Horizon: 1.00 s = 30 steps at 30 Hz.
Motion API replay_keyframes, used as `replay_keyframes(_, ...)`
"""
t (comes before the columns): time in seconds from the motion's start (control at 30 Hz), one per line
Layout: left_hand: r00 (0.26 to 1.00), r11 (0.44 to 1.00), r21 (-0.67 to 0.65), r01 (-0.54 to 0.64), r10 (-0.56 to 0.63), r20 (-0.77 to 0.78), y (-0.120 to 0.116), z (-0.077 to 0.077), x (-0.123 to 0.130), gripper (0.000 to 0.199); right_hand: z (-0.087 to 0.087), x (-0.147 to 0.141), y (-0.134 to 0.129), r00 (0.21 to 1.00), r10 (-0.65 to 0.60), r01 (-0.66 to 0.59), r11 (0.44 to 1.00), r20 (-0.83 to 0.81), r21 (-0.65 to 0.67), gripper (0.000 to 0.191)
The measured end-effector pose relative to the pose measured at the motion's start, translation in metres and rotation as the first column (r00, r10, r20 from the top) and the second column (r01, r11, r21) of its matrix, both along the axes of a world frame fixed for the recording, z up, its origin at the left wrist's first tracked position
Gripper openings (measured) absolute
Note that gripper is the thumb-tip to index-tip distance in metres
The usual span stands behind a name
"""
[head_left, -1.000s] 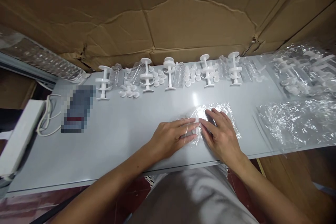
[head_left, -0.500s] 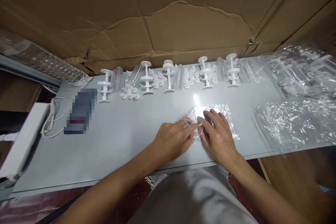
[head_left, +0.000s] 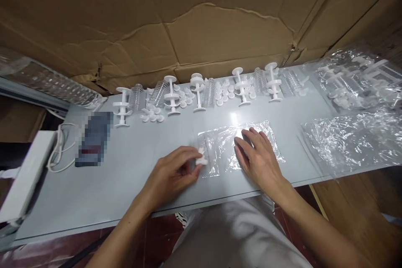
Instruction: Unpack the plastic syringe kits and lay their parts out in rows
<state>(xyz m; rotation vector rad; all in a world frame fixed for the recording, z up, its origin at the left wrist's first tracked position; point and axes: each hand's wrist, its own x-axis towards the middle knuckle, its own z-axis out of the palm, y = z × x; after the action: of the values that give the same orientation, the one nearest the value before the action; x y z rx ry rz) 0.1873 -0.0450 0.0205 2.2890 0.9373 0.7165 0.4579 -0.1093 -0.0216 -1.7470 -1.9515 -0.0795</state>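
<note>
A clear plastic bag (head_left: pixel 224 146) lies flat on the grey table (head_left: pixel 132 184) in front of me. Small white pieces (head_left: pixel 202 158) are at its left end. My left hand (head_left: pixel 176 171) pinches these pieces or the bag film over them between thumb and fingertips; which of the two I cannot tell. On the right part of the bag rests my right hand (head_left: pixel 259 155), palm down, fingers spread a little and holding nothing.
White plungers (head_left: pixel 198 92), clear ribbed tubes (head_left: pixel 209 93) and small white caps (head_left: pixel 224 92) form a row along the cardboard (head_left: pixel 150 50). Filled bags (head_left: pixel 361 79) and bag film (head_left: pixel 354 142) lie right. A blurred dark object (head_left: pixel 94 138), cable (head_left: pixel 58 155) and white bar (head_left: pixel 27 171) are left.
My left hand has moved left, away from my right hand, and the bag now stretches out between them. White pieces show at its left end. My right hand has hardly moved.
</note>
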Motion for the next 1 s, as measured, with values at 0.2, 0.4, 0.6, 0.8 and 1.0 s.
replay_keyframes(0.2, 0.926, 0.933, -0.131, -0.334, 0.351, 0.138, -0.004, 0.02, -0.024, 0.02, 0.03, -0.006, 0.004, 0.954, 0.065, -0.05, 0.997, -0.292, 0.058, 0.023)
replay_keyframes(0.4, 0.963, 0.998, 0.043, -0.051, 0.038, 0.265, -0.001, 0.049, 0.035, 0.03, 0.082, -0.031, 0.004, 0.543, 0.225, -0.232, 0.966, -0.809, 0.113, 0.025)
replay_keyframes(0.6, 0.951, 0.993, 0.095, 0.066, -0.091, 0.297, 0.02, 0.075, 0.09, 0.018, 0.099, -0.009, 0.007, 0.552, 0.046, 0.006, 0.998, -0.833, 0.06, 0.017)
replay_keyframes(0.8, 0.907, 0.933, -0.231, 0.276, -0.173, 0.383, 0.066, 0.09, 0.153, 0.013, 0.116, 0.041, 0.013, 0.704, -0.04, 0.16, 0.982, -0.709, 0.104, 0.015)
replay_keyframes(1.0, 0.904, 0.876, -0.306, 0.372, -0.267, 0.333, 0.114, 0.089, 0.217, 0.021, 0.136, 0.122, 0.02, 0.878, -0.246, 0.28, 0.96, -0.411, 0.022, 0.016)
